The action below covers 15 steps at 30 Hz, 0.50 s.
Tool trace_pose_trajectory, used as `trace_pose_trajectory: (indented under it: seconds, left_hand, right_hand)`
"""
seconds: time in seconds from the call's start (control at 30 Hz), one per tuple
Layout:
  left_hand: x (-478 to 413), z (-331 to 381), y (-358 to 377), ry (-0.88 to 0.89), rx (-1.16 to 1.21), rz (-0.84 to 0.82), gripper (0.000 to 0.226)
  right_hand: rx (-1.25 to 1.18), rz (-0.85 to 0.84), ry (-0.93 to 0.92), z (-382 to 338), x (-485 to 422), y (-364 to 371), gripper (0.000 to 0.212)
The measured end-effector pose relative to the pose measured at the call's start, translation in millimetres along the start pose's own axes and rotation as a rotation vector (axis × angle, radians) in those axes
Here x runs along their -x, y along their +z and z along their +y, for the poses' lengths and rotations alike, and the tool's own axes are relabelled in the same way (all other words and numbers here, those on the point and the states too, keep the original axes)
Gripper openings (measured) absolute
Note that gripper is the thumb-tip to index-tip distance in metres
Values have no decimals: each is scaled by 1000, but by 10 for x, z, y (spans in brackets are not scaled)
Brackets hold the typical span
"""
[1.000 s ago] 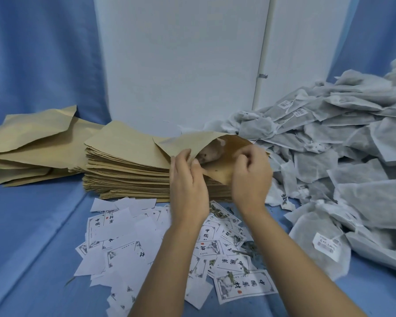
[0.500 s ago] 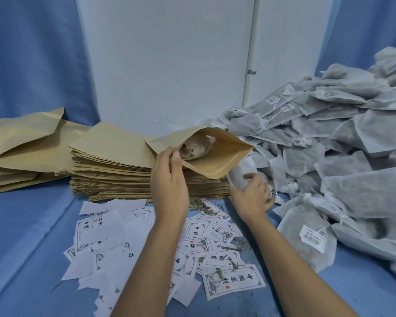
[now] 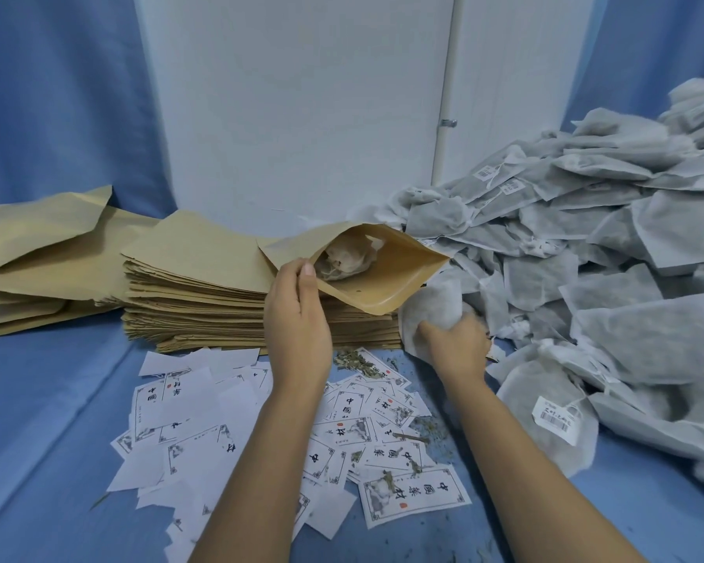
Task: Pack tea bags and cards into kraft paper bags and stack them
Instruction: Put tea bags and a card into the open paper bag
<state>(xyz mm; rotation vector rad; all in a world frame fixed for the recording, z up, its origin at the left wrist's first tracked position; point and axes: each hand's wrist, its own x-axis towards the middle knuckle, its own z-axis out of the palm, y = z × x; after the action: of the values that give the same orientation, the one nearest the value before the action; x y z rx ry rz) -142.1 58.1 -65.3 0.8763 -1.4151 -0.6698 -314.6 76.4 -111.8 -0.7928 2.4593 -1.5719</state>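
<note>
My left hand [image 3: 297, 314] pinches the kraft bag [image 3: 383, 278] mouth open; right hand [image 3: 458, 347] grips a tea bag [image 3: 431, 310], soft, light, probably tears easily, so hold mid-body.

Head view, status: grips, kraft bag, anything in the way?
Left grip pinches open kraft bag, one tea bag inside. Right grip holds second tea bag below the mouth. Mouth unobstructed.

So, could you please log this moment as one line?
left hand holds brown kraft paper bag open | right hand grips white fabric tea bag | inside: crumpled tea bag
</note>
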Motion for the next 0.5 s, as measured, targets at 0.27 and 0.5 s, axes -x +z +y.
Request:
trace_pose_trajectory:
  seconds: [0.27,0.5]
  left_hand:
    - [62,6,93,56,-50,-54,28]
    - [60,-11,89,47,-47,-52,29]
  right_hand:
    - [189,133,-167,170,-84,-73,31]
    - [64,164,-36,196,-128,-95,47]
